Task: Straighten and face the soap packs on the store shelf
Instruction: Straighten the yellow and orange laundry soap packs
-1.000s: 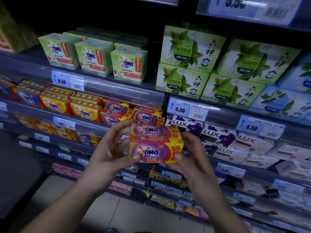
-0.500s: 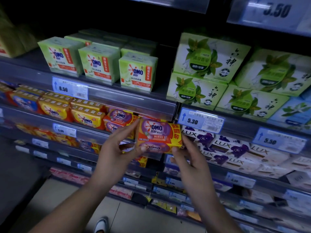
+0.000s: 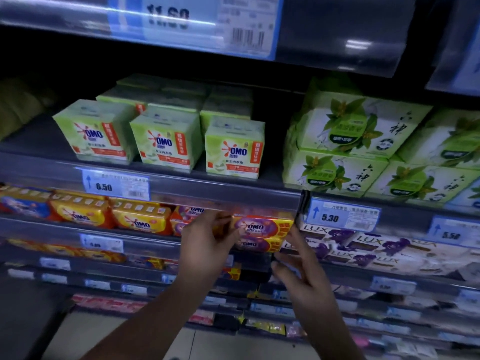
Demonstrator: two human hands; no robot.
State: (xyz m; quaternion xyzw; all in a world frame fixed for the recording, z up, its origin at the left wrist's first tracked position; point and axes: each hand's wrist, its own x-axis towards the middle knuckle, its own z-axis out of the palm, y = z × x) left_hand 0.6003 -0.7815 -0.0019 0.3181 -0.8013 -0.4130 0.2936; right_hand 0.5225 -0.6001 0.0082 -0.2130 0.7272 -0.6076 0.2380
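Currently logged: one twin-pack entry, mid-placement.
Item: purple-and-yellow film-wrapped OMO soap twin-pack (image 3: pixel 262 233), label outward, lying level at the front of the second shelf, just under the grey plastic price rail (image 3: pixel 207 196).
Position: between the orange-and-purple OMO pack (image 3: pixel 185 216) to its left and the white LUX soap boxes with purple flowers (image 3: pixel 363 245) to its right; whether it touches either neighbour cannot be told.
Left hand (image 3: pixel 207 242): your fingers curl onto the pack's left end, gripping it.
Right hand (image 3: pixel 301 271): fingers spread; the upper ones reach the pack's right end, though a firm hold cannot be confirmed through the blur.
Step in hand: by my reading, you are seating this pack back into its slot, face forward.
Next move: likely a short push to bring the front face flush with the yellow OMO soap packs (image 3: pixel 114 216) along the row, keeping it square; then let go without dragging it askew.
Change, pack: a second ago you held it clear of the shelf in front of you; half a second ago it was at the shelf lip; now it is tucked under the rail.
Change, hands: both have travelled up and inward with the pack, and the right one has opened out.
Change, view: the head has lifted, so the green OMO cartons (image 3: pixel 233 149) and pale green leaf-printed boxes (image 3: pixel 358 128) above fill more of the frame.
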